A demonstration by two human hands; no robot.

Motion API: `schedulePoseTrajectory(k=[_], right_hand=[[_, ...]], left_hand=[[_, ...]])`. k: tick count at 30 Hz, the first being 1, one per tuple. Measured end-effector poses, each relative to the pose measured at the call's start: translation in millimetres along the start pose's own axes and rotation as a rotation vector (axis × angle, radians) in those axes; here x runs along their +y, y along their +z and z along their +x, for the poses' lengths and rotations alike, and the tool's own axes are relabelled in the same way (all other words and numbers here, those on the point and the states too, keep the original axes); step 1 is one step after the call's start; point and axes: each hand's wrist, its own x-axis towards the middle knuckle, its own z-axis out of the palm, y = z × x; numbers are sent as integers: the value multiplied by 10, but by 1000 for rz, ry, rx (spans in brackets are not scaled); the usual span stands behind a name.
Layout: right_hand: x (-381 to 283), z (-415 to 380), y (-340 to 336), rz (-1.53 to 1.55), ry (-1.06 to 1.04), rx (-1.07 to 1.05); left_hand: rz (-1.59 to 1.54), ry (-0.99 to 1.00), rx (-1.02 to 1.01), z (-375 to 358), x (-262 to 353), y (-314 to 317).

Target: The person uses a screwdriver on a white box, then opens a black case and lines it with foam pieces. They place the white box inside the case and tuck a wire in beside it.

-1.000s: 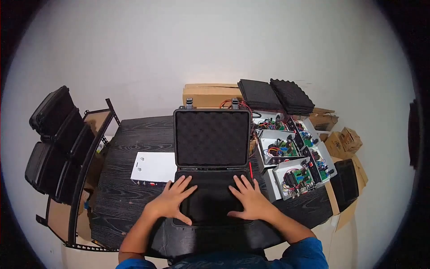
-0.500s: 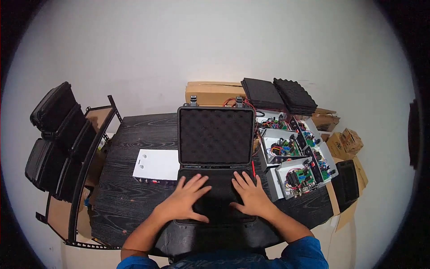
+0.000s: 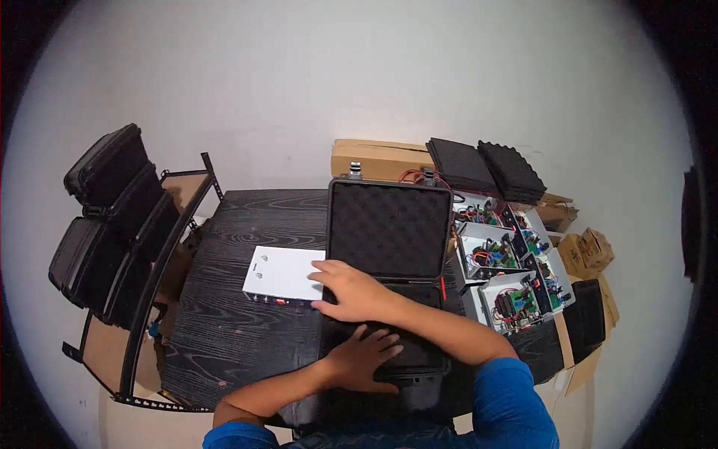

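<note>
A black hard case (image 3: 447,224) stands with its lid raised, wavy foam lining inside the lid and dark foam in the base. My left hand (image 3: 364,361) rests over the near left part of the base, fingers spread. Across the case reaches my right arm, and my right hand (image 3: 350,290) is at the right end of a white metal box (image 3: 286,271). Its fingertips overlap the box top while the thumb points to its front corner; the fingers are apart. Small knobs or switches and a red part show along the box's front.
Several open white enclosures with circuit boards and wires (image 3: 510,303) crowd the table's right side. Black foam sheets (image 3: 464,166) and a cardboard box (image 3: 381,159) lie behind. On the left, more black cases (image 3: 112,168) sit by a metal-framed rack (image 3: 168,258).
My right hand has left the case's base and crossed left to the white box. My left hand has moved lower over the base. The whole view has shifted, so the scene sits further right.
</note>
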Motion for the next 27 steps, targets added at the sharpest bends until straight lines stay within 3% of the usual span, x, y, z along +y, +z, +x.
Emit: schedulePoseTrajectory(k=[6,10,19,27], right_hand=[[232,921,735,-271,301,-462],[393,1188,990,-355,400,-515],[478,1233,1126,-218,288,-274],[283,1304,988,21,14,72]], left_hand=[[-80,-29,-13,-19,-11,26],[-133,-18,26,-24,-26,17],[-175,-4,81,-4,-49,111],[-105,-6,103,9,-64,187]])
